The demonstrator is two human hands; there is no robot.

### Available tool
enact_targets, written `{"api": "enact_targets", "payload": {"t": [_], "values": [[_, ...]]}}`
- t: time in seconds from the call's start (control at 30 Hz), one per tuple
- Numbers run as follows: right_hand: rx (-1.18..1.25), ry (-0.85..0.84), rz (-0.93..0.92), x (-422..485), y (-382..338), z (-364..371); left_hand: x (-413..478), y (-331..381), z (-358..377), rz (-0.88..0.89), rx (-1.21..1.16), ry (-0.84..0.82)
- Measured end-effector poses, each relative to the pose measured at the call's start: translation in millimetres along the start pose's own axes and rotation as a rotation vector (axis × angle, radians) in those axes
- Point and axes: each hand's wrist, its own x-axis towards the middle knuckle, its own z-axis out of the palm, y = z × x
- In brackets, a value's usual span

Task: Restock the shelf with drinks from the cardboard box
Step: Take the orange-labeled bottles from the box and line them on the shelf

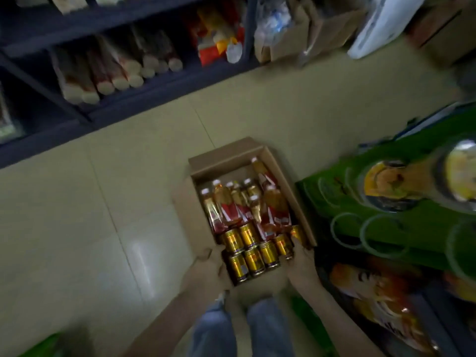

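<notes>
Cardboard box [190,215]: left hand [209,267] and right hand [302,262] curl round its near edges.

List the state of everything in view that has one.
cardboard box: open, partly full.
bottles: capped, leaning in the box's far part.
cans: in rows at the near end.
left hand: grips the box's near left corner.
right hand: grips the near right corner.
</notes>
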Motion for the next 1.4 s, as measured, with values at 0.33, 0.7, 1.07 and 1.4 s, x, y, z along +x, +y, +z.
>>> {"api": "enact_targets", "payload": {"t": [0.33,0.7,1.07,1.4], "values": [[-0.035,0.013,0.028,202.9,47.4,93.3,121.2,-34.8,130.8,-0.205,-0.202,-0.007],[0.657,-0.08,0.182,204.2,48.7,82.6,151.6,-41.0,146.0,-0.355,-0.821,-0.083],[0.572,-0.645,-0.08,131.1,1.8,104.1,172.8,-51.1,82.7,-0.39,-1.412,-0.052],[-0.269,-0.168,-0.205,245.9,-51.7,189.0,143.6,-153.6,84.3,-0.45,-1.453,0.122]]}}
